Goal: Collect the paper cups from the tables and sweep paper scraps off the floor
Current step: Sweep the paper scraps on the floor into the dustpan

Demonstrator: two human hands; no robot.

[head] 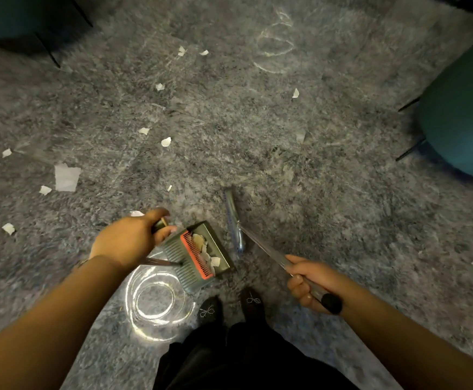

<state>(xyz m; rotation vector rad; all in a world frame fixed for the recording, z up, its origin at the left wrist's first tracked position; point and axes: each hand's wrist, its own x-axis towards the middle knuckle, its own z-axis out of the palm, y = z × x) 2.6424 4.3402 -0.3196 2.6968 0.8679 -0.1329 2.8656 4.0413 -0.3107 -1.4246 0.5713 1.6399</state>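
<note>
At six o'clock, nearest the camera, stand two dark shoes (231, 306) with sparkly bows, below dark clothing. Just to their left, at seven o'clock, a clear plastic bag (156, 302) lies open on the grey carpet (328, 170), its mouth a glinting ring.

The left hand (129, 239) curls its fingers round the handle of a green dustpan (198, 253), which hangs above the bag's upper edge. The pan has a red comb strip across it and carries several paper scraps (205, 250). The right hand (312, 281), at five o'clock, grips the metal handle of a broom (235, 220), fingers wrapped round it near the black end cap. The broom's head sits just right of the dustpan, blurred, low to the carpet; whether it touches the pile cannot be told.

Farther out, loose scraps dot the carpet: a large torn piece (66, 177) at nine o'clock with smaller bits near it, a pair (166, 142) toward the middle, one (295, 93) at one o'clock, and more (181, 50) near twelve o'clock. A teal chair (463, 116) with thin dark legs stands at three o'clock; another dark seat (18, 18) sits at eleven o'clock. No paper cups show.
</note>
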